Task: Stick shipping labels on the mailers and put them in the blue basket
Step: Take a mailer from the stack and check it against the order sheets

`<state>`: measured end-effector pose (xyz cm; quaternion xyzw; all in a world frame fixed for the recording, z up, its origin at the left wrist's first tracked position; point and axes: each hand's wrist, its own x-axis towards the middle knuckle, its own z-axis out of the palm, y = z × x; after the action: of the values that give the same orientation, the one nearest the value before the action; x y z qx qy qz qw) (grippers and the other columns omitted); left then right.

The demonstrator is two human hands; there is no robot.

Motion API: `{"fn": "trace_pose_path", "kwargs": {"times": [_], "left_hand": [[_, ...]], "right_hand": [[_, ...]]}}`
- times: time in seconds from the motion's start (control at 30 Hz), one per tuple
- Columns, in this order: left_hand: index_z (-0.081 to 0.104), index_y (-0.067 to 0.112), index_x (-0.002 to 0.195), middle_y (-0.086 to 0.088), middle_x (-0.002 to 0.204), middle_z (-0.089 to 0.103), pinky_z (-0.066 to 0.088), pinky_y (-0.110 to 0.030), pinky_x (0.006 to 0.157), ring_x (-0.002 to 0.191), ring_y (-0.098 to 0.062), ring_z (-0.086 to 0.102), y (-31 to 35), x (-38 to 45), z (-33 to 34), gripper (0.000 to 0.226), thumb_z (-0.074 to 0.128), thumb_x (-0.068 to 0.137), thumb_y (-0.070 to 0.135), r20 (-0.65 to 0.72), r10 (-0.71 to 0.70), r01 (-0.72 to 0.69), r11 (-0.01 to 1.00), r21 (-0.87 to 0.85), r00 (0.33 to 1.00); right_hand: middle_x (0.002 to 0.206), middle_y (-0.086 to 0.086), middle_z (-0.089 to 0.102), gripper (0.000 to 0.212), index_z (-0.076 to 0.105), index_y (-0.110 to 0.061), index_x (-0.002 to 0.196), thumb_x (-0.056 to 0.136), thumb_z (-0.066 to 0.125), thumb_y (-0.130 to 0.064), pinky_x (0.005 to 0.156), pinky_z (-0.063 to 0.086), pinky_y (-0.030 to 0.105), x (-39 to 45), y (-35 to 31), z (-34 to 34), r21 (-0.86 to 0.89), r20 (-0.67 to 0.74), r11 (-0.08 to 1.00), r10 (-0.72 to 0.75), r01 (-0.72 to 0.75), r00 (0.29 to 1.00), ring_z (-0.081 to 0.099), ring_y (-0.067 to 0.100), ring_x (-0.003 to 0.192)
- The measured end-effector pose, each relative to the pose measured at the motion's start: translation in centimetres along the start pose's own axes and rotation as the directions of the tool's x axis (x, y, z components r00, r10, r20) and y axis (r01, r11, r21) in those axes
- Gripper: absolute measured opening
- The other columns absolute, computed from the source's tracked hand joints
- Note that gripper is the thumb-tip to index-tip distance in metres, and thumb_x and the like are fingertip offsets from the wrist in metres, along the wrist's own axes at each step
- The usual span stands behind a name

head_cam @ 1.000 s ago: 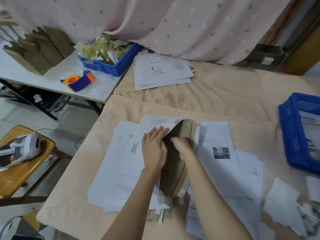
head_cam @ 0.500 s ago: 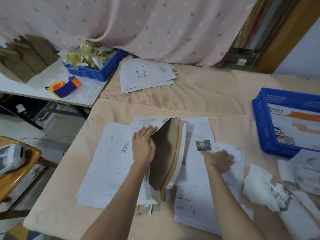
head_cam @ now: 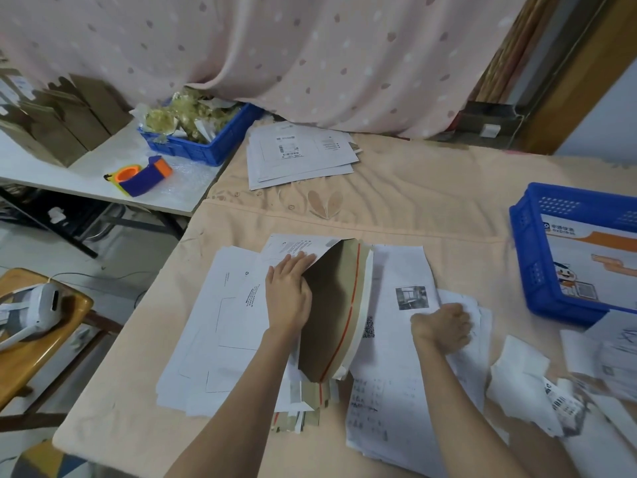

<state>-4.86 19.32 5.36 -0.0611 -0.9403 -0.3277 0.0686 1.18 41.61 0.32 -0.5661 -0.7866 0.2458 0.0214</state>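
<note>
While the left hand (head_cam: 289,294) lies flat with fingers straight, propping up the brown mailer flap (head_cam: 332,307) mid-table, the right hand (head_cam: 443,326) is curled onto the label sheets (head_cam: 396,343); can't tell if it's pinching one. Blue basket (head_cam: 537,270) sits far right.

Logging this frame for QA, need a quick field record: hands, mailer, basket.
left hand: flat on the white mailers, lifting a brown flap
right hand: fingers curled on label sheets
basket: right edge of the table, printed mailer inside
far stack: white mailers near the curtain
</note>
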Motion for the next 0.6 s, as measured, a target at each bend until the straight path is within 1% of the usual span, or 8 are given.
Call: {"fn": "trace_pose_path", "kwargs": {"times": [0.03, 0.1, 0.13, 0.2, 0.3, 0.4, 0.53, 0.6], "left_hand": [[0.060, 0.023, 0.127, -0.001, 0.139, 0.053, 0.018, -0.038, 0.115, 0.137, -0.024, 0.039, 0.1, 0.0, 0.1, 0.052, 0.039, 0.090, -0.005, 0.000, -0.013, 0.013, 1.000, -0.002, 1.000], [0.058, 0.024, 0.130, -0.001, 0.141, 0.051, 0.015, -0.039, 0.116, 0.138, -0.023, 0.036, 0.4, -0.1, 0.2, 0.051, 0.038, 0.092, -0.004, 0.012, -0.033, 0.033, 0.999, -0.003, 0.999], [0.057, 0.023, 0.131, -0.001, 0.142, 0.050, 0.014, -0.039, 0.116, 0.139, -0.023, 0.035, 0.5, -0.1, 0.3, 0.051, 0.038, 0.092, -0.004, 0.021, -0.035, 0.035, 0.999, 0.000, 0.999], [0.056, 0.023, 0.132, -0.001, 0.143, 0.049, 0.014, -0.039, 0.116, 0.140, -0.024, 0.033, 0.6, -0.2, 0.5, 0.052, 0.037, 0.092, -0.004, 0.045, -0.023, 0.022, 1.000, 0.010, 0.999], [0.055, 0.022, 0.133, -0.001, 0.144, 0.048, 0.016, -0.042, 0.116, 0.140, -0.025, 0.032, 0.6, -0.2, 0.9, 0.052, 0.037, 0.092, -0.003, 0.073, -0.005, 0.003, 0.999, 0.032, 0.997], [0.054, 0.023, 0.133, -0.002, 0.145, 0.047, 0.018, -0.042, 0.116, 0.140, -0.026, 0.032, 0.4, -0.1, 1.1, 0.051, 0.037, 0.092, -0.002, 0.095, 0.003, -0.008, 0.999, 0.051, 0.996], [0.053, 0.022, 0.135, -0.002, 0.147, 0.044, 0.013, -0.039, 0.115, 0.141, -0.025, 0.029, 0.4, 0.1, 1.1, 0.049, 0.037, 0.094, -0.001, 0.116, -0.011, 0.004, 0.998, 0.066, 0.993], [0.051, 0.023, 0.136, -0.001, 0.148, 0.043, 0.012, -0.038, 0.116, 0.142, -0.024, 0.027, 0.3, 0.0, 1.0, 0.050, 0.037, 0.094, -0.001, 0.127, -0.010, 0.001, 0.997, 0.072, 0.992]], "right_hand": [[0.119, 0.023, 0.058, 0.048, 0.042, 0.000, 0.117, 0.075, 0.064, -0.005, 0.099, 0.034, 0.043, 0.1, -0.1, -0.2, 0.058, 0.015, 0.998, 0.012, -0.013, 1.000, 0.053, 0.039, 0.114], [0.103, 0.016, 0.066, 0.036, 0.048, -0.005, 0.111, 0.077, 0.061, -0.008, 0.081, 0.042, 0.037, 0.3, -0.2, -0.9, 0.187, 0.098, 0.981, 0.036, -0.054, 0.995, 0.062, 0.037, 0.098], [0.099, 0.012, 0.067, 0.032, 0.053, -0.007, 0.108, 0.077, 0.062, -0.014, 0.075, 0.043, 0.035, 0.3, -0.2, -1.3, 0.240, 0.149, 0.968, 0.034, -0.070, 0.988, 0.063, 0.035, 0.092], [0.095, 0.006, 0.066, 0.026, 0.060, -0.013, 0.101, 0.079, 0.066, -0.027, 0.071, 0.043, 0.032, 0.3, 0.0, -1.7, 0.304, 0.234, 0.950, -0.005, -0.068, 0.972, 0.063, 0.031, 0.088], [0.095, 0.003, 0.066, 0.025, 0.064, -0.012, 0.104, 0.086, 0.067, -0.028, 0.075, 0.048, 0.034, 0.3, 0.0, -2.5, 0.399, 0.217, 0.917, -0.084, -0.010, 0.973, 0.064, 0.030, 0.091], [0.115, 0.008, 0.067, 0.030, 0.063, -0.011, 0.119, 0.091, 0.062, -0.022, 0.080, 0.046, 0.035, 0.4, 0.1, -3.7, 0.432, 0.105, 0.900, -0.120, 0.064, 0.987, 0.062, 0.033, 0.104], [0.124, 0.005, 0.061, 0.042, 0.058, -0.011, 0.129, 0.089, 0.060, -0.024, 0.091, 0.045, 0.037, 0.7, 0.4, -6.3, 0.609, -0.012, 0.793, -0.022, 0.025, 1.000, 0.057, 0.030, 0.115], [0.110, -0.001, 0.059, 0.035, 0.060, -0.012, 0.123, 0.089, 0.061, -0.021, 0.091, 0.044, 0.036, 1.4, 0.5, -7.5, 0.687, 0.016, 0.725, 0.050, -0.047, 0.999, 0.057, 0.024, 0.110]]}}
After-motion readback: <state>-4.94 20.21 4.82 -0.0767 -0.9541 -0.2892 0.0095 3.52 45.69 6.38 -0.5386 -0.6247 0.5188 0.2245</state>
